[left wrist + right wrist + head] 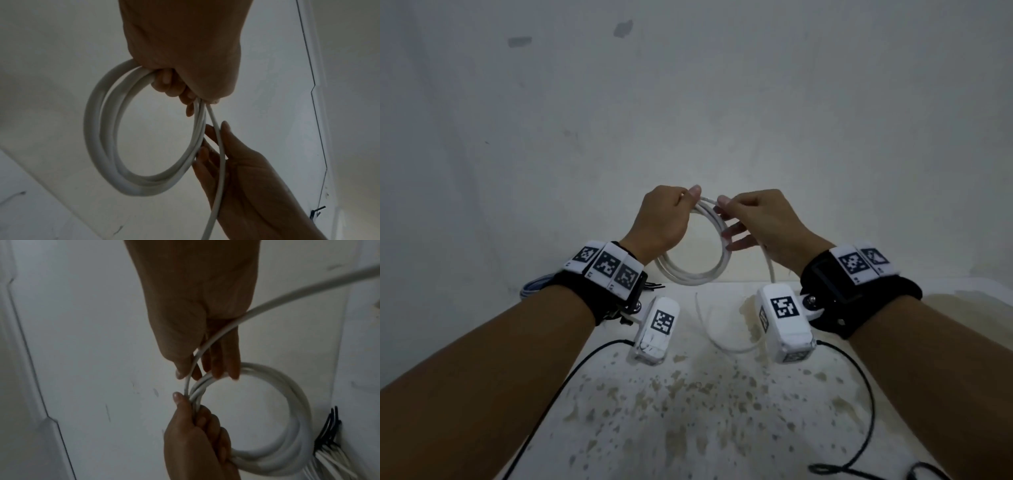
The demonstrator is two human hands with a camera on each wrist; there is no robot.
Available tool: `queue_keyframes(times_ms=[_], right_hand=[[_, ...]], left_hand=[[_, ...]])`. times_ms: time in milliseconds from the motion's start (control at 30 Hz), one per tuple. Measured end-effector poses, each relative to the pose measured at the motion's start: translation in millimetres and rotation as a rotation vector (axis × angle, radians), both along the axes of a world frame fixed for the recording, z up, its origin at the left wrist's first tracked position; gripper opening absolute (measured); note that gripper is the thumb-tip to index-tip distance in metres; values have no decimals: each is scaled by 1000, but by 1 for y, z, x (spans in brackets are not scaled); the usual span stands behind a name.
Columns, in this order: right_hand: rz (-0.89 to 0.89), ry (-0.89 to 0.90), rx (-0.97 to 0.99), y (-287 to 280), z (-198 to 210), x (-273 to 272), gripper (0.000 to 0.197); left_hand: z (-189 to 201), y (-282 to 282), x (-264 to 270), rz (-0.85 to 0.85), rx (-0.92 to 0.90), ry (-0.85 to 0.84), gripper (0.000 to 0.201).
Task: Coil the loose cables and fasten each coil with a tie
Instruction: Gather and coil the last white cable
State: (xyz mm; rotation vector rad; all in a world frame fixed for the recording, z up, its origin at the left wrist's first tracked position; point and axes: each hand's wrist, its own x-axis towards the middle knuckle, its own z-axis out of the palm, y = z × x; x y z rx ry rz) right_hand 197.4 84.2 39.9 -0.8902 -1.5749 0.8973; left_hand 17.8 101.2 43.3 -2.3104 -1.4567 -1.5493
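Observation:
A white cable coil point(690, 272) of several loops hangs in the air above the table. My left hand point(685, 202) grips the top of the coil, fingers curled round the loops point(98, 129). My right hand point(722, 205) is just to its right and pinches the loose strand point(267, 301) between thumb and forefinger, its other fingers lying straight against the coil point(298, 402). The loose tail point(722, 344) runs down from my right hand onto the table. Black ties point(654, 286) lie behind my left wrist.
The white table point(688, 428) is stained and ends at a plain wall. A blue and white striped bundle point(534, 286) lies at the table's far left. Black camera leads point(868, 394) trail from both wrists. More white strands point(333, 459) lie beside the black ties point(329, 426).

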Motion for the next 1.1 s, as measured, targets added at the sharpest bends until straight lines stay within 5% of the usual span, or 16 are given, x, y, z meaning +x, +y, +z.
queue_keyframes(times_ms=[133, 267, 400, 600, 733, 833, 900, 933, 1033, 1100], right_hand=[[-115, 45, -75, 3, -3, -5, 31], [261, 251, -437, 0, -8, -10, 47], [455, 307, -521, -1, -14, -11, 48], [168, 395, -424, 3, -23, -24, 45], [-60, 732, -327, 12, -25, -22, 45], [-87, 972, -287, 18, -19, -12, 44], [-63, 1041, -280, 17, -16, -9, 44], [-45, 1050, -283, 15, -15, -11, 44], [-44, 984, -313, 10, -21, -19, 44], [-63, 919, -334, 8, -27, -21, 44]], left_hand=[[-4, 1, 4, -99, -41, -167, 55], [-4, 3, 5, -154, -12, -240, 53], [-6, -1, 4, -106, 35, -155, 50], [-14, 4, 7, 6, -135, -90, 52], [-17, -11, 16, 354, -186, 114, 53], [-31, -38, 24, 188, -764, 245, 65], [-41, -50, 33, -96, -1252, -92, 77], [-45, -48, 37, -217, -1335, -373, 75], [-41, -29, 42, -348, -1107, -1173, 34], [-35, -19, 41, -304, -898, -1241, 33]])
